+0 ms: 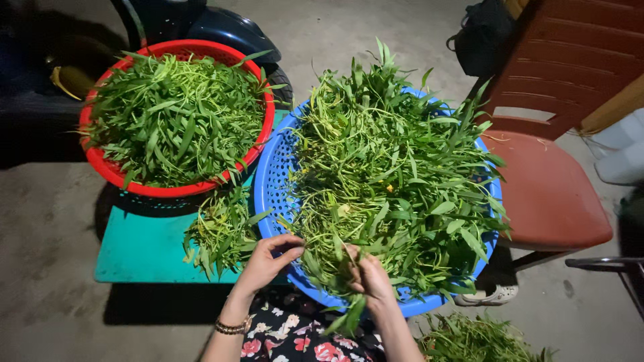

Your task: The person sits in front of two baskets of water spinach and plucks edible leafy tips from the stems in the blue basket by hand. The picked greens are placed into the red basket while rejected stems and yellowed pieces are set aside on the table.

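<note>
A blue perforated basket (272, 181) heaped with long green leafy stems (396, 174) rests in front of me. At its near rim my left hand (270, 258), with a gold bracelet on the wrist, pinches a green stem between thumb and fingers. My right hand (371, 277) grips the same bunch of stems, whose leaves hang down over the rim. A red basket (107, 167) full of trimmed greens (174, 117) stands to the left on a teal stool (144, 248). A small pile of greens (221, 231) lies on the stool between the two baskets.
A red plastic chair (547, 188) stands at the right with a dark bag (486, 37) behind it. A scooter wheel (231, 33) is behind the baskets. More greens (476, 338) lie on the concrete floor at the bottom right, near a white sandal (490, 295).
</note>
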Demonstrator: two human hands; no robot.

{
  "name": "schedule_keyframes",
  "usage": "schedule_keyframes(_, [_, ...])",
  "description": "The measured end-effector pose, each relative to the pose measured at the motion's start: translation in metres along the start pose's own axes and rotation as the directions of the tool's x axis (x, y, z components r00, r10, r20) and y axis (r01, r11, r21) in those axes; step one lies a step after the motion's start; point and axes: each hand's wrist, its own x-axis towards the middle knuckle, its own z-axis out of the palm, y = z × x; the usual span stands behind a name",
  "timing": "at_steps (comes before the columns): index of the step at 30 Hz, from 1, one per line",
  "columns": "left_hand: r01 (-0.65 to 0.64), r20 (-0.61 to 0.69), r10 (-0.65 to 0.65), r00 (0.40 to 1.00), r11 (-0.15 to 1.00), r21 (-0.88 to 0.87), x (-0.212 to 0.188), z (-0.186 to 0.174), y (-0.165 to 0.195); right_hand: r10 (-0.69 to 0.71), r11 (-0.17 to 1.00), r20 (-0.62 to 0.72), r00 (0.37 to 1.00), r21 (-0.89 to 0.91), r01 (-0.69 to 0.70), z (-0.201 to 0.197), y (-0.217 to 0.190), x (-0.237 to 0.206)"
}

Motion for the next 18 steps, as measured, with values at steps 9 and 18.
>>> schedule_keyframes(9, [0.167, 0.064, -0.161, 0.985, 0.979, -0.118, -0.016, 0.022, -0.013, -0.226, 0.965, -0.018, 0.974, 0.132, 0.227, 0.029, -0.024, 0.011])
schedule_keyframes(18, [-0.098, -0.137, 0.169, 0.976, 0.905, 0.415, 0.008, 0.027, 0.064, -0.249, 0.968, -0.237, 0.939, -0.090, 0.233, 0.054, -0.071, -0.013])
